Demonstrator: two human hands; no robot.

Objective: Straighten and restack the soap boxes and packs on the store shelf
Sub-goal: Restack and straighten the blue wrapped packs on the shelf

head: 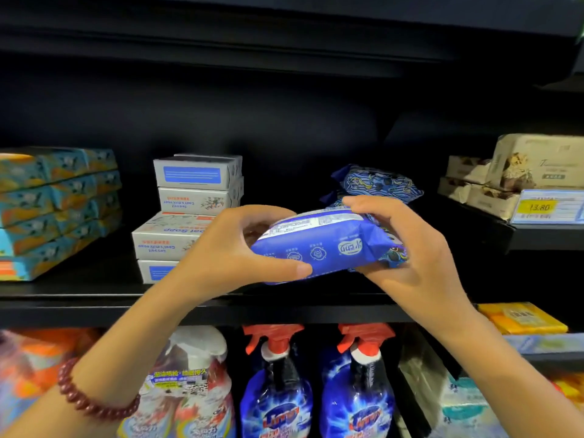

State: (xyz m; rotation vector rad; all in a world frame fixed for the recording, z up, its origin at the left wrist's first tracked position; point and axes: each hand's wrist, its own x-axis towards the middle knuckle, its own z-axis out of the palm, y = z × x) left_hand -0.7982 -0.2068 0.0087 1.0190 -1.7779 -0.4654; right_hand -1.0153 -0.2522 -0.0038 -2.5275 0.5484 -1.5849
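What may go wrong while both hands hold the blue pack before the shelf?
The left hand holds the blue pack close to the white soap boxes, which are stacked unevenly; a bump may topple them. The patterned pack behind looks rumpled, so a pack laid on it may slide off.

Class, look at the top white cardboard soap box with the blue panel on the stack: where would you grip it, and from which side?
Probably grip the top white cardboard soap box by its two short ends, reaching in from the front. Its underside rests on the box below and another box seems to sit behind it, leaving the ends free.
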